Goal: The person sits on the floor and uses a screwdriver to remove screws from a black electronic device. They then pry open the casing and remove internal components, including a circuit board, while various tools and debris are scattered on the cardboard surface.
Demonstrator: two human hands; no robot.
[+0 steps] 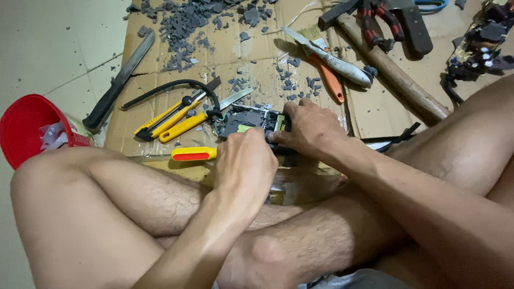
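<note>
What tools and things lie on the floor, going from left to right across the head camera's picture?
Red basket → large knife → yellow-handled cutters → dark circuit board under both hands → orange-handled brush → wooden-handled hammer.

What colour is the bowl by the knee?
Red. The bowl shows at the left edge of the head view.

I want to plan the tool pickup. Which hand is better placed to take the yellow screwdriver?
Probably the left hand: the yellow screwdriver lies just beside it on the cardboard. The right hand grips the black device, farther away.
</note>
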